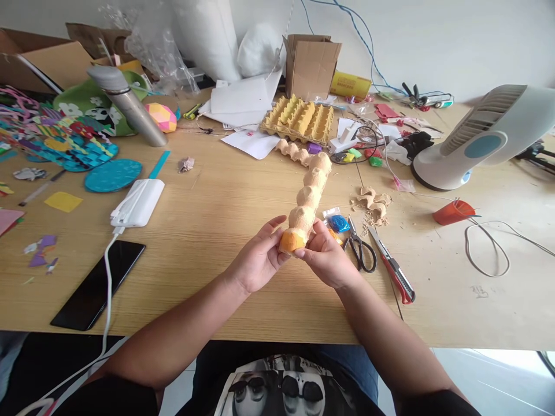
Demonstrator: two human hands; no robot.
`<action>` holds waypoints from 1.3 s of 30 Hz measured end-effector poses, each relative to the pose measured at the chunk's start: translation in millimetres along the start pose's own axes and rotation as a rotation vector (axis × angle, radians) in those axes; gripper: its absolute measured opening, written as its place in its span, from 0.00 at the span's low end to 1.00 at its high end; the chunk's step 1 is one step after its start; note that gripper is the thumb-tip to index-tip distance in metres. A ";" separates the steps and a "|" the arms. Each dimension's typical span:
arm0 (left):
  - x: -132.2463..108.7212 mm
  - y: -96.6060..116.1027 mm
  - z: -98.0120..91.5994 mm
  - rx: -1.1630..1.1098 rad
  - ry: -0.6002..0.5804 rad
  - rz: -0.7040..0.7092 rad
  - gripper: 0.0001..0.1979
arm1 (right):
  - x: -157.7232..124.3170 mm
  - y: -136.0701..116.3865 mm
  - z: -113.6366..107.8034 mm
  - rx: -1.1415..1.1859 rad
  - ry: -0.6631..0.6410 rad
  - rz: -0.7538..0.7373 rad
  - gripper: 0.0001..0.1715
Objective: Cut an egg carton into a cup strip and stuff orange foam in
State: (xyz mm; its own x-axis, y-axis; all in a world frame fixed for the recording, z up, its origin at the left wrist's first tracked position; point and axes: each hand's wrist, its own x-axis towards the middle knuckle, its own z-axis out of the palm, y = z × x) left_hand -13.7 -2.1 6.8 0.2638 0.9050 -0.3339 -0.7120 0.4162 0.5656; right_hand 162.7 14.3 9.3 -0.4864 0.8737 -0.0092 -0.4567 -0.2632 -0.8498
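Strip of egg carton (309,196) is located at the middle of the wooden table (203,214), near edge side, held in both hands and extending toward the far side, leaning slightly right. Its near end carries an orange-coloured cup (292,241). Left hand (259,260): fingers and thumb grasp the near end from the left. Right hand (327,259): grasps the same end from the right, thumb tip at the orange-coloured cup.

Right of the right hand lie a blue packet (339,223), black-handled scissors (361,248) and a red utility knife (395,271) with its blade pointing far left. Carton scraps (373,202) lie beyond the knife. A yellow egg tray (299,119) sits at the far middle; a shorter carton strip (289,151) lies on its near side. Whether the two strips touch cannot be told. Far right stands a white fan (481,138). Near left, a black phone (99,284) lies beneath a white cable (108,283), which connects to a white power bank (147,202).
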 end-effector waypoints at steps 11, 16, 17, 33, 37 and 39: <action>-4.5 -0.7 2.8 0.215 -0.031 0.104 0.39 | -2.0 -1.0 -2.3 0.061 0.032 0.073 0.30; -5.2 -3.7 5.6 0.286 -0.054 0.141 0.45 | -1.3 -0.3 0.5 0.060 0.055 0.053 0.29; -5.7 -4.0 6.5 0.302 -0.058 0.152 0.46 | -1.2 -0.4 0.8 0.064 0.058 0.051 0.29; -5.9 -3.6 0.3 0.212 -0.091 0.023 0.47 | -1.5 0.3 -2.2 0.163 0.088 0.093 0.26; -6.4 -4.0 3.0 0.179 -0.074 0.044 0.45 | -2.8 0.0 0.4 0.185 0.083 0.101 0.25; -6.9 -4.1 4.1 0.181 -0.061 0.060 0.45 | -3.5 0.1 2.0 0.195 0.088 0.106 0.26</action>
State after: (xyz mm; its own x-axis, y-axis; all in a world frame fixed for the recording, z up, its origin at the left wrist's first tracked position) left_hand -9.9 -9.7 9.9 0.2676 0.9300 -0.2520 -0.6006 0.3655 0.7111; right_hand 162.9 10.4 10.4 -0.4767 0.8668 -0.1463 -0.5458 -0.4223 -0.7237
